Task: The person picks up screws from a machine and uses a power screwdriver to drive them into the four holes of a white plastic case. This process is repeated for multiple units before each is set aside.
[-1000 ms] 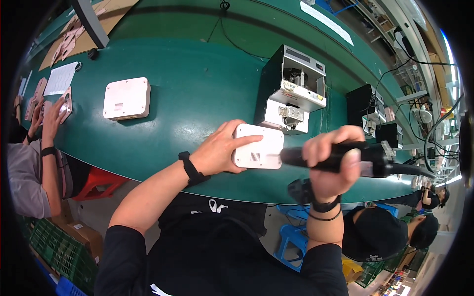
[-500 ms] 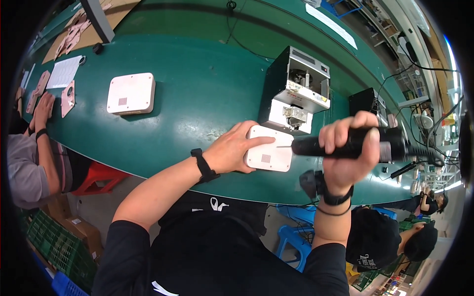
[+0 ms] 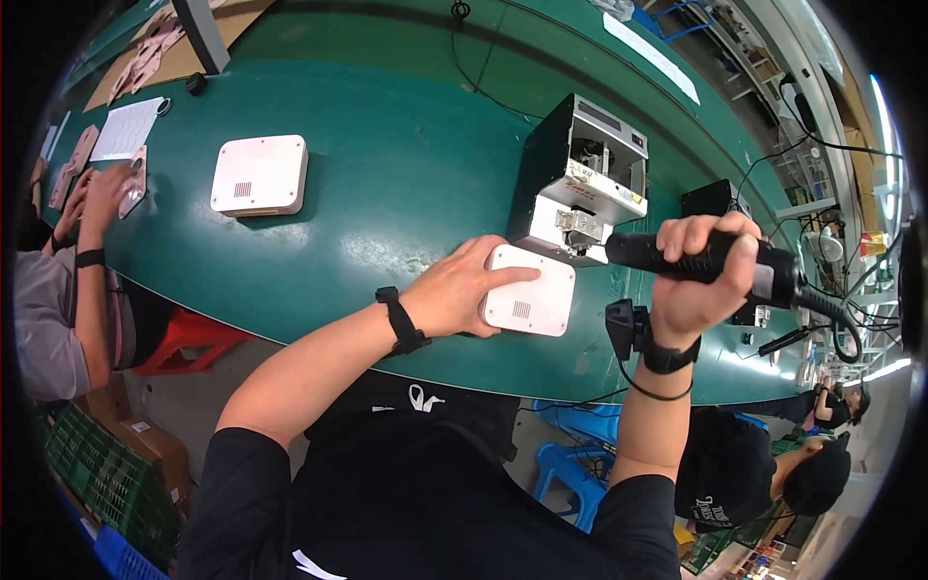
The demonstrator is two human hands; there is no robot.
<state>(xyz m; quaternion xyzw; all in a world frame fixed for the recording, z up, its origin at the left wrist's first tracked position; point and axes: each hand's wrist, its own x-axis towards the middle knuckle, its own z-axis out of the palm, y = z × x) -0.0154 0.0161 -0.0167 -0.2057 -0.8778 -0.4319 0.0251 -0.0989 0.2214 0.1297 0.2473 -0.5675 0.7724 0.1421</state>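
Observation:
A white, rounded rectangular housing with corner holes and a small vent grille lies flat on the bench in front of me. My left hand is closed around its left side, one finger stretched over its top. In my right hand is a black electric screwdriver with a cable at its rear, held about level above the bench. Its tip points left at the front of a screw feeder, a black and silver box; whether it touches is not clear.
Another white housing sits on the green bench at the left. A co-worker's hands handle a pink flat part at the far left. Blue stools stand below the bench, and a second person sits at the right.
My right hand has drawn the screwdriver up and right, off the housing to the feeder's front. My left hand stays on the housing. The co-worker's hand has moved onto a pink part.

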